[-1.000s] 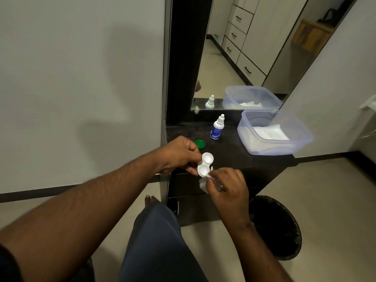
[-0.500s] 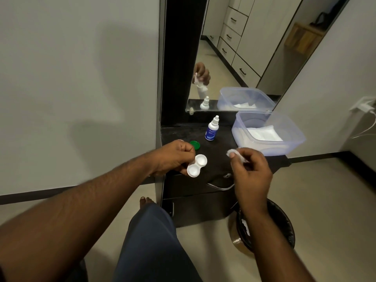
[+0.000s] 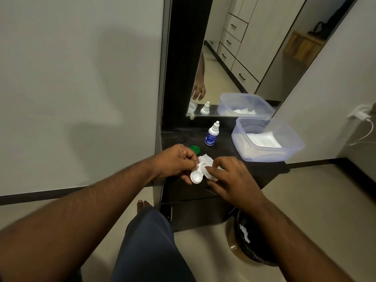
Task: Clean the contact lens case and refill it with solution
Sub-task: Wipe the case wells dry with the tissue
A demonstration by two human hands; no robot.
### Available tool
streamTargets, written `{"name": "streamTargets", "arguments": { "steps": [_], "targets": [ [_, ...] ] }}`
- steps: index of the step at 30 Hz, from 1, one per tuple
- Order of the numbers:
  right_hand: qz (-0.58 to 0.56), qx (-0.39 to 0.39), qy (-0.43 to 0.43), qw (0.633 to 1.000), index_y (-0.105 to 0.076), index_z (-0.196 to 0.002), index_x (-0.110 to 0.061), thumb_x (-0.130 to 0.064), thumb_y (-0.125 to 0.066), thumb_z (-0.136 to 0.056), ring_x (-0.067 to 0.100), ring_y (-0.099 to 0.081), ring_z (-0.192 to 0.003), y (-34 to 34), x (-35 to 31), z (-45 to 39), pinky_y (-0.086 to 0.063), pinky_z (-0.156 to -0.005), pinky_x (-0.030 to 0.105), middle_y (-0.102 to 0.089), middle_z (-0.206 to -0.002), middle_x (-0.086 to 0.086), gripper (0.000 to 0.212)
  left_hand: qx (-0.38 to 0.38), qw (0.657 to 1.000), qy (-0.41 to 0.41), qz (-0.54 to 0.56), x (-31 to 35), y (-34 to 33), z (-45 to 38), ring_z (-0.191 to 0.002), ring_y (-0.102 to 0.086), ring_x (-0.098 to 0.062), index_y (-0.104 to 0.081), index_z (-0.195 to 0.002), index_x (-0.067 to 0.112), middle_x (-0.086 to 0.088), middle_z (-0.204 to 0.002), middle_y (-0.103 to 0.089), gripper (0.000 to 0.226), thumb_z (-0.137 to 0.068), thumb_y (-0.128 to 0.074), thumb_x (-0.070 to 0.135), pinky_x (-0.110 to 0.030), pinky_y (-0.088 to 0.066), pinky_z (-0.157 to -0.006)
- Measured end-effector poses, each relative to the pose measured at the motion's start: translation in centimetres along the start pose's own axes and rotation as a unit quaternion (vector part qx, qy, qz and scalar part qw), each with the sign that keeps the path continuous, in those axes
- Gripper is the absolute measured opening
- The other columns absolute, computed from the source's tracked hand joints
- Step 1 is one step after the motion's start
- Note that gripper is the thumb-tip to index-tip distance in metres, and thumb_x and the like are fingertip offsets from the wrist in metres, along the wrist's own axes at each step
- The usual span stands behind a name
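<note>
My left hand (image 3: 175,161) pinches the white contact lens case (image 3: 197,176) above the front of the dark counter (image 3: 227,151). The near well of the case is open and faces up; the far well is covered by a white tissue (image 3: 206,159). My right hand (image 3: 232,178) holds that tissue against the case. A small white solution bottle with a blue label (image 3: 212,134) stands upright further back on the counter. A green cap (image 3: 195,148) lies just behind my left hand.
A clear plastic tub (image 3: 293,147) with white tissues inside sits at the counter's right. A mirror (image 3: 240,58) rises behind the counter. A black bin (image 3: 254,241) with a crumpled tissue in it stands on the floor at lower right. My knee (image 3: 150,247) is below.
My right hand went out to the right with a crumpled tissue, and has come back to the case with a tissue pressed onto the far well. A tissue now lies in the bin.
</note>
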State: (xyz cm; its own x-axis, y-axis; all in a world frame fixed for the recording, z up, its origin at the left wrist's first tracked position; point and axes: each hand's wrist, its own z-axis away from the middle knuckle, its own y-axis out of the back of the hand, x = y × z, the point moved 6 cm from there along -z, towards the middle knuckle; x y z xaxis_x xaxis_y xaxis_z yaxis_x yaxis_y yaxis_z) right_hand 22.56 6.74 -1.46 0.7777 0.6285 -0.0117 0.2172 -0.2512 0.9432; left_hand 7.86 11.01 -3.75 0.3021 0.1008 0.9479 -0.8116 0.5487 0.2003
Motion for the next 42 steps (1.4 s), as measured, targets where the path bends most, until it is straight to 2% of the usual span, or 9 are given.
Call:
{"name": "streamTargets", "arguments": {
  "steps": [5,8,12,14,18,25,30,34,42],
  "targets": [
    [0.055,0.007,-0.051,0.997,-0.069,-0.106,-0.017,-0.015,-0.083,-0.062,0.024,-0.057,-0.076,-0.4,-1.2,-0.3,-0.045,-0.06,0.032,-0.06,-0.089,0.007,0.047,0.014,1.0,-0.009,0.005,-0.3,0.0,0.0,-0.068,-0.071,-0.017,-0.065,-0.092,0.001,-0.005,-0.08,-0.071,0.008,-0.088,-0.058,-0.001,-0.025,-0.059,-0.06],
    [-0.207,0.034,-0.253,0.944,-0.07,-0.107,-0.01,-0.007,-0.064,-0.084,0.02,-0.055,-0.084,-1.2,-1.4,-0.1,-0.043,-0.071,0.024,-0.06,-0.091,0.006,0.025,0.026,1.0,-0.015,0.003,-0.5,0.1,0.1,-0.066,-0.07,-0.016,-0.064,-0.089,0.004,-0.002,-0.069,-0.071,0.008,-0.087,-0.059,-0.001,-0.027,-0.059,-0.062],
    [-0.708,0.046,-0.491,0.505,-0.07,-0.096,-0.011,-0.008,-0.053,-0.091,0.017,-0.058,-0.073,-3.6,-1.2,1.3,-0.042,-0.063,0.027,-0.071,-0.08,0.007,0.018,0.034,0.999,-0.02,-0.003,-0.3,0.1,0.1,-0.058,-0.066,-0.01,-0.064,-0.081,0.006,-0.007,-0.066,-0.066,0.012,-0.085,-0.059,-0.003,-0.02,-0.055,-0.056],
    [-0.751,0.098,-0.496,0.425,-0.068,-0.098,-0.012,-0.009,-0.052,-0.091,0.018,-0.064,-0.072,-3.1,-0.4,1.8,-0.043,-0.068,0.029,-0.073,-0.078,0.006,0.018,0.038,0.999,-0.021,-0.011,-0.4,0.2,0.0,-0.057,-0.066,-0.01,-0.063,-0.079,0.007,-0.004,-0.063,-0.066,0.012,-0.085,-0.059,-0.003,-0.021,-0.055,-0.056],
    [-0.686,0.177,-0.47,0.526,-0.07,-0.09,-0.013,-0.011,-0.052,-0.091,0.016,-0.065,-0.075,-0.9,1.6,2.2,-0.045,-0.066,0.029,-0.073,-0.081,0.004,0.018,0.036,0.999,-0.026,0.001,-0.5,0.1,-0.2,-0.057,-0.066,-0.012,-0.061,-0.076,0.007,0.002,-0.053,-0.065,0.015,-0.084,-0.059,-0.005,-0.029,-0.058,-0.061],
    [-0.176,0.145,-0.161,0.96,-0.07,-0.098,-0.015,-0.015,-0.063,-0.085,0.014,-0.062,-0.084,2.4,1.4,-0.2,-0.048,-0.076,0.026,-0.069,-0.092,0.0,0.016,0.035,0.999,-0.022,-0.006,-0.5,0.2,-0.2,-0.058,-0.067,-0.012,-0.063,-0.078,0.007,-0.002,-0.058,-0.065,0.014,-0.084,-0.058,-0.006,-0.025,-0.056,-0.057],
    [-0.13,0.058,-0.064,0.988,-0.073,-0.093,-0.014,-0.025,-0.064,-0.08,0.017,-0.059,-0.08,0.9,-0.2,-1.2,-0.05,-0.069,0.035,-0.066,-0.086,0.0,0.019,0.035,0.999,-0.025,-0.02,-0.4,0.3,0.0,-0.059,-0.067,-0.013,-0.063,-0.084,0.004,-0.017,-0.072,-0.065,0.01,-0.084,-0.059,-0.005,-0.021,-0.054,-0.056],
    [-0.221,0.039,-0.12,0.967,-0.074,-0.095,-0.016,-0.031,-0.062,-0.083,0.009,-0.052,-0.096,-0.1,0.4,-1.2,-0.043,-0.08,0.019,-0.056,-0.101,-0.004,0.022,0.034,0.999,-0.035,-0.023,-0.2,0.2,0.1,-0.058,-0.066,-0.013,-0.064,-0.083,0.004,-0.011,-0.066,-0.066,0.011,-0.084,-0.059,-0.006,-0.023,-0.055,-0.056],
    [-0.286,0.043,-0.21,0.934,-0.061,-0.08,-0.017,-0.017,-0.074,-0.076,0.011,-0.058,-0.073,-0.2,0.9,-2.2,-0.052,-0.068,0.033,-0.062,-0.079,-0.005,0.013,0.059,0.997,-0.045,-0.031,0.0,-0.1,0.6,-0.055,-0.062,-0.009,-0.062,-0.083,0.0,-0.001,-0.055,-0.059,0.007,-0.082,-0.061,-0.007,-0.024,-0.057,-0.057]
  ]
}}
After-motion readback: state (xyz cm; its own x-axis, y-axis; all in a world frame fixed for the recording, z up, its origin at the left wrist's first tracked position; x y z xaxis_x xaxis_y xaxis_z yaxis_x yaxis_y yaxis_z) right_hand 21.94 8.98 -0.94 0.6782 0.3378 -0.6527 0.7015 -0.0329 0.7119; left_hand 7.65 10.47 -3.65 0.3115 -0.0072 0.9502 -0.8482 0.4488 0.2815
